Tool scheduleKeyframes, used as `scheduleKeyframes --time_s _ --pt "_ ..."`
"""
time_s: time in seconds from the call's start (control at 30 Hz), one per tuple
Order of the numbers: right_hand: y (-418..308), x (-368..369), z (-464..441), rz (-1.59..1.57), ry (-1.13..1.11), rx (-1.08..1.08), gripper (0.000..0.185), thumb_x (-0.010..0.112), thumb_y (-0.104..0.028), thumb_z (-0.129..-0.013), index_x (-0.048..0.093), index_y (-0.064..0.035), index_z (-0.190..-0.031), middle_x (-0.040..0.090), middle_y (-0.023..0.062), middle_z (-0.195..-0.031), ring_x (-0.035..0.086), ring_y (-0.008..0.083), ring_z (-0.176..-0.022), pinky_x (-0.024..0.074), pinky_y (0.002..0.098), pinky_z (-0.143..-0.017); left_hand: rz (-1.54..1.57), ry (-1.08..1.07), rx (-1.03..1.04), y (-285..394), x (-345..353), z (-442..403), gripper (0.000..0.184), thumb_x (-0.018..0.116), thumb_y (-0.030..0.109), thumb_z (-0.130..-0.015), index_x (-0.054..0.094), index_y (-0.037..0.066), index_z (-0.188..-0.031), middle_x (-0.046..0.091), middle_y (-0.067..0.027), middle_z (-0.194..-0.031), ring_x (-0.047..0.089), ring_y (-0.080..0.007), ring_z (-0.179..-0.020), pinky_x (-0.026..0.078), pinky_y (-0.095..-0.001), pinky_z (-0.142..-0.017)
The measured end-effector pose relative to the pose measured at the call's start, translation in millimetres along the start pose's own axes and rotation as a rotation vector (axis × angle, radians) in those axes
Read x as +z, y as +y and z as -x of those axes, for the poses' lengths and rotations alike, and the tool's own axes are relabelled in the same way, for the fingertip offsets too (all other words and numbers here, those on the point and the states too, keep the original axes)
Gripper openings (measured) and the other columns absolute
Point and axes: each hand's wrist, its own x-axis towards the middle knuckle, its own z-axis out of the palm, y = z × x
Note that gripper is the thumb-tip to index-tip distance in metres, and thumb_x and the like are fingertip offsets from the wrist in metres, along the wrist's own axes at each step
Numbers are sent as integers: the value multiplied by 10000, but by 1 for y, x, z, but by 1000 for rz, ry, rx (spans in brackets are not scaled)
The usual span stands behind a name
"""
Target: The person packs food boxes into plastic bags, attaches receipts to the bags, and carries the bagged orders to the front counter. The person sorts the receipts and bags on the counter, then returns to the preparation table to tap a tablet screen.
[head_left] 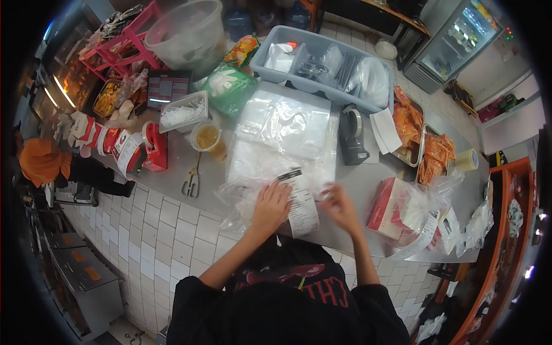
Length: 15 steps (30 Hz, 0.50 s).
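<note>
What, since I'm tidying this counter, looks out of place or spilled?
No spill stands out. The scissors look slightly out of place, their handles close to the front edge of the counter, where they could perhaps be knocked off. On the right, a long receipt trails toward that edge.

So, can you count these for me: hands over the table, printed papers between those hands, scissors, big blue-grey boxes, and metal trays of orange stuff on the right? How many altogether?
Left hand and right hand: 2
Printed paper: 1
Scissors: 1
Blue-grey box: 1
Metal trays: 2
Total: 7
</note>
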Motion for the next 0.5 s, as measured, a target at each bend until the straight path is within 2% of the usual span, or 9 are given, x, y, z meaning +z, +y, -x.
scheduleKeyframes --time_s 0.1,0.17,0.2,0.27,0.3,0.37,0.4,0.47,0.5 --pt "32 -59 -67 300 564 -170 267 609 -128 -787 540 -24 -1023 590 57 -907 539 118 -744 408 227 -602 86 -38 -29 3 -11 0 389 606 224 -721 513 24 -1043 454 -141 -1182 387 -290 -1158 300 -418 -959" --pt "48 -89 -106 604 631 -276 209 615 -171 -789 590 -20 -932 601 47 -831 525 85 -679 372 215 -565 103 -33 -39 4 -14 0 402 617 229 -704 516 16 -1029 436 -161 -1201 379 -303 -1159 299 -420 -958" --pt "49 -93 -119 604 630 -277 209 615 -171 -789 590 -20 -932 601 47 -831 525 85 -679 372 215 -565 102 -31 -46 4 -14 -1 418 626 236 -687 520 11 -1022 424 -177 -1210 375 -321 -1155 299 -423 -955" --pt "44 -93 -130 89 311 272 191 627 -201 -779 624 -22 -846 600 17 -725 487 60 -631 347 200 -557 104 -36 -54 4 -14 0 434 634 242 -670 523 5 -1016 412 -192 -1219 370 -338 -1151 299 -426 -951" --pt "42 -96 -120 90 312 278 191 627 -201 -779 624 -22 -846 600 17 -725 487 60 -631 347 200 -557 100 -43 -54 4 -14 1 425 642 250 -662 532 16 -998 408 -199 -1223 372 -351 -1139 293 -441 -948" --pt "8 -94 -89 -186 528 184 181 640 -216 -761 641 -36 -779 594 6 -628 457 48 -566 332 194 -535 97 -42 -53 3 -13 -2 416 650 259 -654 540 26 -981 404 -206 -1227 374 -364 -1126 286 -456 -944" --pt "21 -94 -76 -183 527 184 181 640 -216 -761 641 -36 -779 594 6 -628 457 48 -566 332 194 -535 97 -70 -72 6 -14 -2 444 649 269 -649 543 52 -1022 400 -203 -1229 373 -363 -1119 275 -464 -946" --pt "64 -89 -52 169 413 118 172 638 -214 -757 638 -46 -795 590 11 -611 451 59 -511 337 208 -522 99 -108 -88 10 -16 -2 476 648 279 -645 546 78 -1064 396 -200 -1232 371 -362 -1111 264 -472 -947" --pt "80 -85 -48 168 421 128 172 638 -214 -757 638 -46 -795 590 11 -611 451 59 -511 337 208 -522 66 -128 -90 14 -17 -4 515 646 280 -645 529 125 -1122 382 -202 -1244 368 -370 -1100 263 -476 -946"
